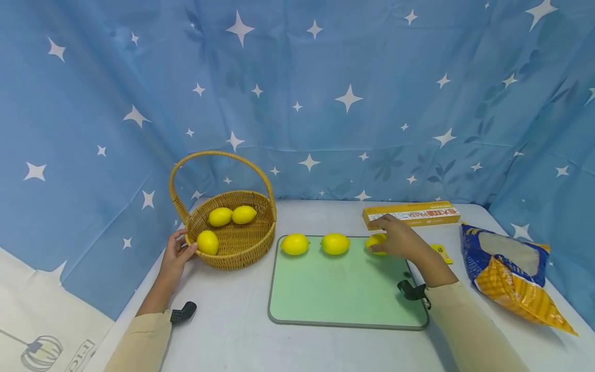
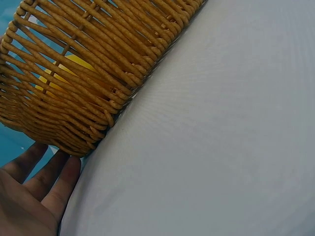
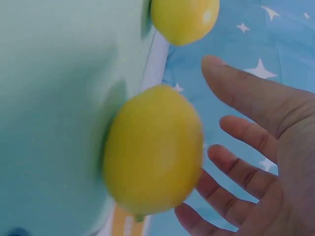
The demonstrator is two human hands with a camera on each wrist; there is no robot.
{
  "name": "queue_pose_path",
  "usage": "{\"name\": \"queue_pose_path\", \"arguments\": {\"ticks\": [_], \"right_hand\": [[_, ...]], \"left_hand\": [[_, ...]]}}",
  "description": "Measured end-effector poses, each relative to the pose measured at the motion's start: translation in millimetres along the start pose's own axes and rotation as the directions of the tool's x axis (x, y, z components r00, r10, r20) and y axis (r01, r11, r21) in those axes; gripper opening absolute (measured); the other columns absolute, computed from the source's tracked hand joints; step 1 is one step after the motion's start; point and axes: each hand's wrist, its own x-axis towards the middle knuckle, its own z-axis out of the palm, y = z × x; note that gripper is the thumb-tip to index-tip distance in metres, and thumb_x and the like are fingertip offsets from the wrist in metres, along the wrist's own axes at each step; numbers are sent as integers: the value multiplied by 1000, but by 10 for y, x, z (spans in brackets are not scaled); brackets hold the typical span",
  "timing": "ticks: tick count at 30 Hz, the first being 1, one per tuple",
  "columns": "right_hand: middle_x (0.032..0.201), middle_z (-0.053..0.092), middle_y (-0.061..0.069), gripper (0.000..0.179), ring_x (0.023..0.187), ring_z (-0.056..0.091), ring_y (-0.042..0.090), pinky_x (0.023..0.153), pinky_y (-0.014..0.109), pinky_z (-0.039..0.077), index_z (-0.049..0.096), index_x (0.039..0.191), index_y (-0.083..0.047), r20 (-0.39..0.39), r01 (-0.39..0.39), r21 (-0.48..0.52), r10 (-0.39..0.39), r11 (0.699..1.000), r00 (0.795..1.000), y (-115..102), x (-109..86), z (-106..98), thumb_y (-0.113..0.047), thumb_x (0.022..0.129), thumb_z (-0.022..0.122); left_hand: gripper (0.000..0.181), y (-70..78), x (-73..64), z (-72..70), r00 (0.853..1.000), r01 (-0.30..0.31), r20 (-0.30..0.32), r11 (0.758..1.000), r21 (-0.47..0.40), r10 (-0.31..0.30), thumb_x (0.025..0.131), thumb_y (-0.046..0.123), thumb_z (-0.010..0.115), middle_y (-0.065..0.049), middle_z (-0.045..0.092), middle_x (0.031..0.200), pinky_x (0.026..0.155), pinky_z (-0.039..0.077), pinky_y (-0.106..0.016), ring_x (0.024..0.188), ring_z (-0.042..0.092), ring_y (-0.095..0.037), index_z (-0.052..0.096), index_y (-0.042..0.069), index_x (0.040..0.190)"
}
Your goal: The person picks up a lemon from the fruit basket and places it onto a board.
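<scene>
My left hand (image 1: 174, 256) is at the left side of a wicker basket (image 1: 244, 258), its fingertips touching the outside of the weave (image 2: 98, 73) in the left wrist view. Inside the basket lie three lemons, one of them the near-left lemon (image 1: 207, 242). My right hand (image 1: 400, 240) reaches over the rightmost lemon (image 1: 377, 244) at the back edge of a green cutting board (image 1: 344, 289). In the right wrist view its spread thumb and fingers stand beside that lemon (image 3: 153, 150), not closed round it. Left of it on the board sit a middle lemon (image 1: 335, 243) and a left lemon (image 1: 295, 244).
A long yellow pasta box (image 1: 418, 214) lies behind the board's right end. To the right are a small yellow packet (image 1: 441, 253) and a blue and orange bag (image 1: 511, 274). A blue star-patterned curtain (image 1: 297, 103) hangs behind the white table (image 1: 223, 320).
</scene>
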Motion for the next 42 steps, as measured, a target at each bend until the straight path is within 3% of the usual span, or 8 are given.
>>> {"name": "queue_pose_path", "arguments": {"ticks": [3,10,15,22,30,42], "right_hand": [[141,43,23,64,122,45,42,94,61,42,59,133,-7,19,28,-36,-27,999,999,-73,68,-45,-33,79,82],[131,51,14,58,109,54,34,89,51,47,62,128,-9,22,134,-63,-133,989,991,-275,201,-84,-31,78,83],[130,52,10,56,115,52,33,94,52,45,62,128,-12,36,159,-60,-157,986,987,-497,314,-102,-32,79,82],[135,50,9,55,122,48,33,97,53,44,63,129,-16,39,184,-59,-182,981,982,-798,481,-71,-36,81,80],[134,50,4,55,122,49,28,95,47,46,62,129,-17,58,237,-36,-235,971,970,-1201,613,32,-35,81,81],[130,52,0,52,117,51,21,96,39,46,63,128,-18,121,343,-33,-336,939,934,-1660,783,220,-34,82,80]], "left_hand": [[59,-8,-5,-5,1000,3,0,1000,-11,-3,101,13,54,-33,29,146,85,46,-12,110,51,-4,17,-1,146],[62,15,-8,-4,1000,26,2,1000,14,-26,101,19,56,-31,29,148,87,45,-12,110,49,-1,18,1,146],[63,11,2,-5,999,36,-2,999,18,-36,100,19,56,-31,29,148,87,45,-13,109,48,0,18,1,147],[64,-284,112,-61,999,40,-18,999,14,-40,100,27,58,-25,31,149,86,45,-12,110,49,-2,19,9,147],[64,-262,103,-55,999,43,-14,999,15,-43,100,27,58,-25,30,149,87,44,-11,112,48,-4,18,10,148],[62,-177,72,-36,997,74,-25,997,25,-73,100,22,57,-25,31,149,86,43,-10,111,48,-2,19,8,147]]}}
